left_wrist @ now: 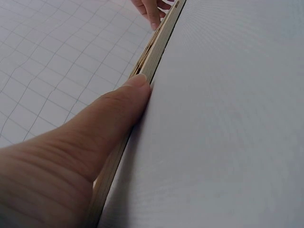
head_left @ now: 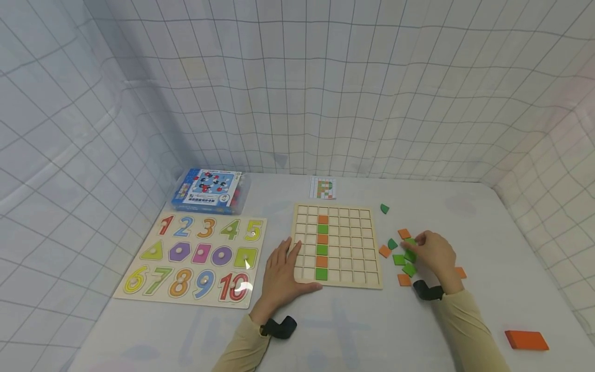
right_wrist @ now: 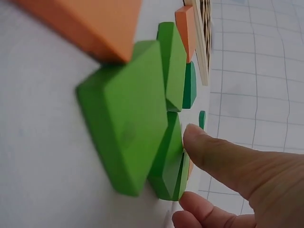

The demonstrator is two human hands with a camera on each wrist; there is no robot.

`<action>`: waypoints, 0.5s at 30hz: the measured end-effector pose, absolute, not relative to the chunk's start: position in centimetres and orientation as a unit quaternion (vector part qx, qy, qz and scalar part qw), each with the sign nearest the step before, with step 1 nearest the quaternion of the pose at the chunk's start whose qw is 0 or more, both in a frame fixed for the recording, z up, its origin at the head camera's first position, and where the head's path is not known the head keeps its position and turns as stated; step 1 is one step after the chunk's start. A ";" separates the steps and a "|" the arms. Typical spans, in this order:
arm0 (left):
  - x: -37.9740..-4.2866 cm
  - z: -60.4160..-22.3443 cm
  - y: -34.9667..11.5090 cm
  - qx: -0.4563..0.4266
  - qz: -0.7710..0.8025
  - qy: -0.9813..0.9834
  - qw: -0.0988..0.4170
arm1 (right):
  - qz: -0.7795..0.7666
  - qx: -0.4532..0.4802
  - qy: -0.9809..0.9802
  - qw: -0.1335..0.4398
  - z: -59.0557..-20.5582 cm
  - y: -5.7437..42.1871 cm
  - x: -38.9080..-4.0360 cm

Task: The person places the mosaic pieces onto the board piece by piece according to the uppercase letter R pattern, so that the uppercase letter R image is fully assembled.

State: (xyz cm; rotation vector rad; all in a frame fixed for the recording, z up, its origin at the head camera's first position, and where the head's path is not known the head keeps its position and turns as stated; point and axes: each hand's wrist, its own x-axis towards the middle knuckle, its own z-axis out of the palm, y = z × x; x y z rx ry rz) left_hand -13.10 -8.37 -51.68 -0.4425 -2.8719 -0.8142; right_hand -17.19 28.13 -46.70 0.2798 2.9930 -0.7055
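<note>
Has, nearest, a flat orange-red rectangular block [head_left: 527, 340] at the right of the white counter [head_left: 362, 330]. Rests the left hand [head_left: 281, 271], grip spread, round the near left corner of a pale wooden grid board [head_left: 350, 248], thumb against the near edge, probably to prevent sliding. With the right hand [head_left: 434, 251], pinches a flat green square tile [right_wrist: 181, 176] by its edges, right of the board, among loose orange squares [head_left: 403, 280], green squares [head_left: 399, 260] and dark-green quarter-round pieces [head_left: 384, 208], presumably grouped for easy reach. Has six alternating orange and green tiles [head_left: 322, 250] seated down one board column, likely kept aligned by the cells. Has a wooden number-and-shape peg puzzle [head_left: 216, 303] aside at left, a blue-labelled clear plastic box [head_left: 211, 188] just beyond, and a small printed card [head_left: 323, 187] past the board, presumably for easy viewing.
</note>
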 end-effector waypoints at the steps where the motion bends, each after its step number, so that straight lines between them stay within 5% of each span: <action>1: -13.1 -51.7 -8.4 -0.146 -0.269 -0.950 0.062 | -0.227 0.093 0.969 0.030 -46.7 28.2 -17.2; 15: -13.3 -52.1 -8.4 -0.147 -0.256 -0.953 0.072 | -0.261 0.117 0.956 0.061 -46.4 28.5 -17.6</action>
